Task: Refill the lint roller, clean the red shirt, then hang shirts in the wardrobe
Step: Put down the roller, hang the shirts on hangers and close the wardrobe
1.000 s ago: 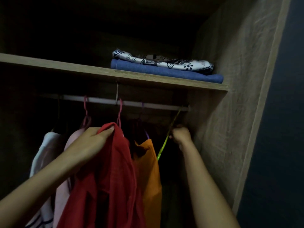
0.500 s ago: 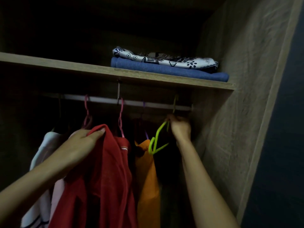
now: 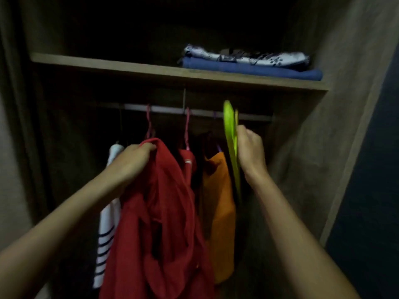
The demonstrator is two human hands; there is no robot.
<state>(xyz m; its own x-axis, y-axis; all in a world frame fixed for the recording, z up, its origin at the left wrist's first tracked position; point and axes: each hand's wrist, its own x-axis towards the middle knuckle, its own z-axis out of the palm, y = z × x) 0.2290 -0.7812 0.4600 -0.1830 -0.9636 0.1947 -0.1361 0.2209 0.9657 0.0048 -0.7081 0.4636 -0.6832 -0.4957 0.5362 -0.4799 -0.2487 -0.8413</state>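
Observation:
My left hand (image 3: 133,157) grips the top of a red shirt (image 3: 164,223), which hangs limp in front of the open wardrobe. My right hand (image 3: 251,153) holds a lime-green hanger (image 3: 232,145) edge-on, off the rail, its top blurred near rail height. The metal rail (image 3: 168,109) runs under the shelf. On it hang another red garment (image 3: 190,162) on a pink hanger, an orange shirt (image 3: 222,212) and a white striped shirt (image 3: 106,225).
A wooden shelf (image 3: 129,66) above the rail carries a folded blue cloth (image 3: 248,69) with a patterned white one (image 3: 248,56) on top. The wardrobe's right side wall (image 3: 319,137) stands close to my right arm. The inside is dark.
My right hand has taken the green hanger off the rail and pulled it towards me. The view has backed off and shifted left. My left hand keeps hold of the red shirt.

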